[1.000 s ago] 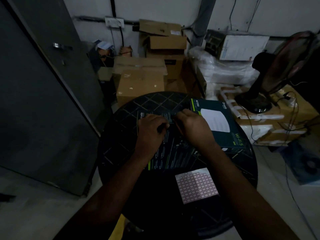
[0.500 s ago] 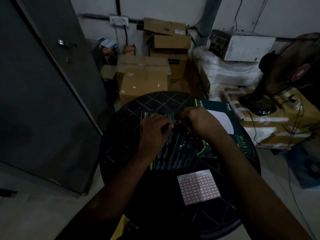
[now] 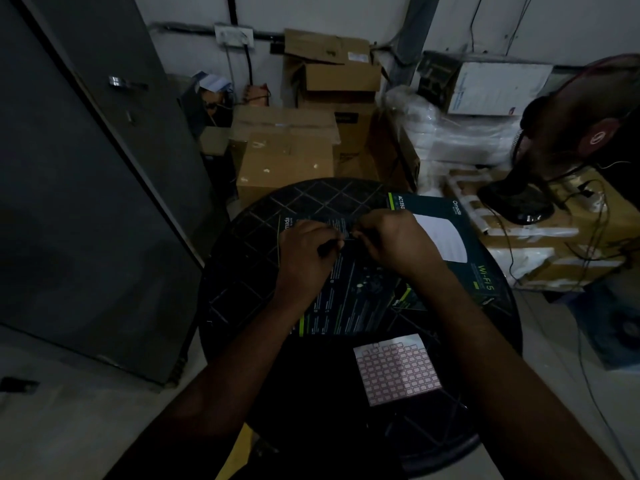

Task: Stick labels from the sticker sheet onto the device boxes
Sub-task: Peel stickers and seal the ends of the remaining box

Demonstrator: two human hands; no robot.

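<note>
Both hands work at the far edge of a dark device box (image 3: 349, 299) that lies flat, printed back up, on a round black counter (image 3: 242, 271) with a diamond-grid top. The left hand (image 3: 304, 258) is curled, its fingers closed round a thin dark object, perhaps a pen, though the dim light makes it hard to tell. The right hand (image 3: 398, 240) has its fingertips drawn together at the box's far edge, just beside the left hand's fingertips; whether it pinches a label there cannot be told. A second device box (image 3: 460, 237), face up with a white disc pictured on it and "Wi-Fi 5" printed along one side, lies to the right, partly under the right hand and wrist and touching or overlapping the first box. The sticker sheet (image 3: 398, 370), a pale square with a grid of small labels, lies flat on the counter on the near side of the boxes, between the two forearms and apart from both hands. Behind the counter stand stacked cardboard cartons (image 3: 287, 161). To the right a dark pedestal fan (image 3: 554, 140) stands on a taped carton with loose cables around it, near the counter's rim. A grey metal door (image 3: 86, 185) fills the left side.
</note>
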